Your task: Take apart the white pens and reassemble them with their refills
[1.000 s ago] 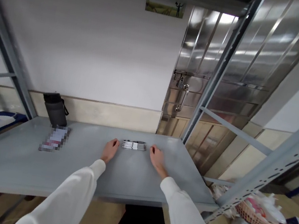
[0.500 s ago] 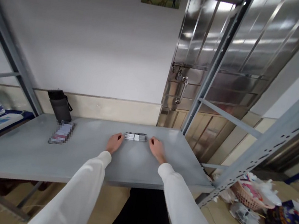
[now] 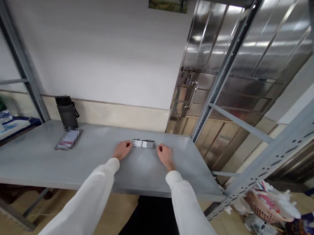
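Several white and dark pens [image 3: 143, 144] lie side by side in a small row on the grey metal shelf [image 3: 30, 160]. My left hand [image 3: 122, 150] rests on the shelf at the row's left end, fingertips close to the pens. My right hand [image 3: 164, 155] rests at the right end, fingertips at the pens. Whether either hand touches them is too small to tell. Neither hand holds anything. Both arms wear white sleeves.
A dark pouch [image 3: 67, 112] stands against the wall at the shelf's back left, with a flat card-like item [image 3: 68, 139] in front of it. A metal door [image 3: 227, 77] and grey rack posts [image 3: 224, 68] stand to the right. A basket [image 3: 262, 207] and litter lie on the floor.
The view shifted slightly; my hands closed in a little on the ends of the pen row. The pens stayed put.
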{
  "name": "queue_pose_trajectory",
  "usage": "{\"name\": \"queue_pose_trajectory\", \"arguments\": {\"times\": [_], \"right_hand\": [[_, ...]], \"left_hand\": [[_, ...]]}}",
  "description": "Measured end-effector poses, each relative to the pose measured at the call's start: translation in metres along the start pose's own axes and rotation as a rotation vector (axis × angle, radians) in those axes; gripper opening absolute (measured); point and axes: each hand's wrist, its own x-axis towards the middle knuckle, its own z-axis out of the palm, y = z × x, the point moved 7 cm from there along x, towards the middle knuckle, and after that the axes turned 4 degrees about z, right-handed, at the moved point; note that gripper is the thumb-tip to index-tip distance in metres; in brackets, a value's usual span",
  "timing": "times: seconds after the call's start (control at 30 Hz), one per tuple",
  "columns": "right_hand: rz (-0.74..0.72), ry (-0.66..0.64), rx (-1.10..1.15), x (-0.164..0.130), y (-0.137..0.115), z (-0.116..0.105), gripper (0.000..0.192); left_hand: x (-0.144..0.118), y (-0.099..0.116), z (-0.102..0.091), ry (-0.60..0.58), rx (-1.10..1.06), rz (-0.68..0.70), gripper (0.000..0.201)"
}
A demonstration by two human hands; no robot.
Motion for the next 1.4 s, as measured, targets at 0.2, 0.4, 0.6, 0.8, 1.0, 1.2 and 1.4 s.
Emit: {"name": "queue_pose_trajectory", "arguments": {"times": [0.2, 0.4, 0.6, 0.8, 1.0, 1.2, 1.4], "right_hand": [[-0.015, 0.010, 0.013, 0.0003, 0.0006, 0.0010, 0.021], [-0.023, 0.011, 0.023, 0.0013, 0.0016, 0.0027, 0.021], [-0.009, 0.007, 0.020, 0.0020, 0.0019, 0.0041, 0.020], [-0.014, 0.017, 0.027, 0.0019, 0.0018, 0.0029, 0.020], [-0.024, 0.026, 0.037, 0.0014, 0.0006, 0.0010, 0.020], [-0.028, 0.036, 0.040, 0.0015, 0.0005, 0.0014, 0.021], [-0.054, 0.041, 0.051, 0.0022, -0.0006, 0.0015, 0.017]], "left_hand": [[-0.0007, 0.0015, -0.0017, 0.003, -0.002, -0.002, 0.026], [-0.0004, 0.0009, -0.0015, 0.002, -0.002, 0.012, 0.027], [0.0005, -0.0023, 0.0000, 0.008, 0.002, 0.001, 0.027], [0.0009, -0.0023, 0.0009, 0.011, -0.003, 0.007, 0.028], [0.0000, -0.0011, -0.0007, 0.001, -0.017, 0.008, 0.028], [-0.0002, -0.0013, -0.0020, -0.011, -0.037, 0.004, 0.027], [0.0000, -0.0012, -0.0031, -0.002, -0.063, -0.001, 0.026]]}}
